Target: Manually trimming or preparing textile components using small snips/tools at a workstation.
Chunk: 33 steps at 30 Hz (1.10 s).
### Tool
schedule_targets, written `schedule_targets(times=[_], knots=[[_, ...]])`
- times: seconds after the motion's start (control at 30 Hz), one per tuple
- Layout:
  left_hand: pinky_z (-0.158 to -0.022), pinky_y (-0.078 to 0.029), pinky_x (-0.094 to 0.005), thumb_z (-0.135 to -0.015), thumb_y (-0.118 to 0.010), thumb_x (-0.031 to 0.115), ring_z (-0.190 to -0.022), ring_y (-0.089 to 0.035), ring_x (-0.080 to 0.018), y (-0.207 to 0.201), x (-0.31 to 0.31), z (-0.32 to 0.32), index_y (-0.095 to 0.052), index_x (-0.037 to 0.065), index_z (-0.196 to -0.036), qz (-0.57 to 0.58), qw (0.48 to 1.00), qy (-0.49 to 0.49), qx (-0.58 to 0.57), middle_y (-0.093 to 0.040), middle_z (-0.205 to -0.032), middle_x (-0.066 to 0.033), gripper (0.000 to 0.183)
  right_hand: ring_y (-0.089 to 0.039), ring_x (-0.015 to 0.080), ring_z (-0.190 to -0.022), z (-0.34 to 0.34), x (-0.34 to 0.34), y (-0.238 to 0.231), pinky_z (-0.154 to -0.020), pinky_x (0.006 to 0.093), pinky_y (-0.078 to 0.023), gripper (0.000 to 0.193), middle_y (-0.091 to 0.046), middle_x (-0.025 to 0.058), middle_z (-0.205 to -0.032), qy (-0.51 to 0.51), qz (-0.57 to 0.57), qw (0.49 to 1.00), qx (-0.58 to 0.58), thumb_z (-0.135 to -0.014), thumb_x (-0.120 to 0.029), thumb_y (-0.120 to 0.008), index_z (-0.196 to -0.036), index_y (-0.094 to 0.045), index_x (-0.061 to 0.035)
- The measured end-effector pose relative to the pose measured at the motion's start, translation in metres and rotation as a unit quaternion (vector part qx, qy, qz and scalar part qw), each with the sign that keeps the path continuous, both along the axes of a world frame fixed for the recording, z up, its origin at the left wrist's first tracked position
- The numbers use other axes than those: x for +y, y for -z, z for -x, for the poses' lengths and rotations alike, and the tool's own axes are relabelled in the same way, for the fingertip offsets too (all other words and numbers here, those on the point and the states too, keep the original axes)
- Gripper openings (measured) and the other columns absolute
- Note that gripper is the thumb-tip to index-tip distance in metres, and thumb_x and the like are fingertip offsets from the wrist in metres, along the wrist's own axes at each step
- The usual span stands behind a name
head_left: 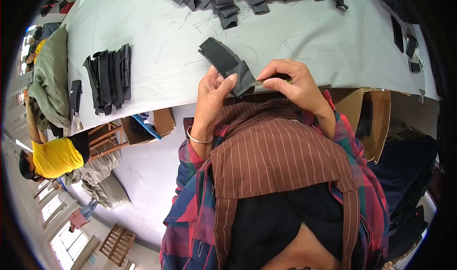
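Over the near edge of the white-covered table, my left hand (214,91) is closed on a folded dark grey fabric piece (223,59), thumb on top. The piece slants from upper left to lower right. My right hand (296,83) grips what look like small thread snips (258,83), their metal tip against the lower right corner of the piece. Dark and yellow-green parts of their handle show between the fingers; the rest is hidden. Loose threads lie on the cloth beyond my hands.
Beyond lies a pile of dark fabric pieces (223,3); a row of folded dark strips (110,79) sits left. Cardboard boxes (381,122) stand below the table edge. Far left, a person in a yellow shirt (57,157) reaches toward a grey-green cloth heap (50,79).
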<state>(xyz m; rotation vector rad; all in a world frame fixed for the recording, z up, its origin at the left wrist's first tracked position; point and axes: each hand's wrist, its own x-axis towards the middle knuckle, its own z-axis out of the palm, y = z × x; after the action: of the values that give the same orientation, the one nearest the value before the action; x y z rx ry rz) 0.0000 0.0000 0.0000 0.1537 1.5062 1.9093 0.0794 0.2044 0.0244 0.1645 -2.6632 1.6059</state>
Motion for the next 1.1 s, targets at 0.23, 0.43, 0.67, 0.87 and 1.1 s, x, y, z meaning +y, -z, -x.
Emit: schedule_targets(times=[0.23, 0.43, 0.67, 0.87, 1.1], knots=[[-0.068, -0.044, -0.0187, -0.088, -0.06, 0.004, -0.076, -0.053, -0.0037, -0.022, 0.023, -0.009, -0.045, -0.002, -0.127, -0.076, 0.995, 0.004, -0.071, -0.062, -0.101, -0.0031, 0.042, -0.056, 0.0111, -0.068, 0.002, -0.01, 0.003, -0.065, 0.0257, -0.046, 0.014, -0.062, 0.0022, -0.078, 0.049, 0.084, 0.994, 0.058, -0.075, 0.0, -0.067, -0.087, -0.063, -0.0046], [-0.068, -0.043, -0.0184, -0.087, -0.059, 0.002, -0.076, -0.051, -0.0028, -0.015, 0.013, -0.003, -0.045, -0.002, -0.128, -0.048, 0.998, -0.041, 0.02, -0.061, -0.105, -0.0039, 0.044, -0.052, 0.0051, -0.071, -0.005, 0.01, 0.009, -0.067, 0.0227, -0.045, 0.014, -0.056, -0.003, -0.074, -0.026, 0.395, 0.915, -0.084, -0.082, 0.001, -0.064, -0.073, -0.054, -0.0031], [-0.066, -0.043, -0.0173, -0.086, -0.06, 0.001, -0.075, -0.051, -0.0015, -0.018, 0.01, -0.003, -0.045, -0.002, -0.128, -0.032, 0.998, -0.054, 0.03, -0.061, -0.102, -0.0029, 0.044, -0.054, 0.0042, -0.067, -0.003, -0.002, -0.004, -0.062, 0.0195, -0.043, 0.017, -0.059, -0.0034, -0.075, 0.096, 0.22, 0.968, -0.073, -0.08, 0.001, -0.066, -0.095, -0.067, -0.0077], [-0.061, -0.041, -0.0171, -0.088, -0.06, 0.006, -0.072, -0.052, -0.0013, -0.02, 0.014, -0.009, -0.049, 0.0, -0.121, -0.062, 0.995, -0.048, -0.062, -0.06, -0.091, 0.0006, 0.036, -0.062, 0.0169, -0.071, 0.001, -0.015, 0.007, -0.062, 0.0278, -0.048, 0.024, -0.064, 0.0043, -0.08, 0.069, 0.082, 0.99, 0.087, -0.073, 0.005, -0.066, -0.095, -0.066, -0.006], [-0.056, -0.038, -0.018, -0.092, -0.057, 0.015, -0.065, -0.052, -0.0052, -0.04, -0.002, 0.002, -0.058, 0.001, -0.106, 0.11, 0.99, 0.079, -0.025, -0.06, -0.072, -0.0013, 0.02, -0.06, 0.0132, -0.069, 0.006, -0.019, 0.0, -0.064, 0.0253, -0.046, 0.007, -0.063, 0.0058, -0.076, 0.114, 0.144, 0.979, 0.092, -0.081, -0.002, -0.065, -0.087, -0.061, -0.0001]])
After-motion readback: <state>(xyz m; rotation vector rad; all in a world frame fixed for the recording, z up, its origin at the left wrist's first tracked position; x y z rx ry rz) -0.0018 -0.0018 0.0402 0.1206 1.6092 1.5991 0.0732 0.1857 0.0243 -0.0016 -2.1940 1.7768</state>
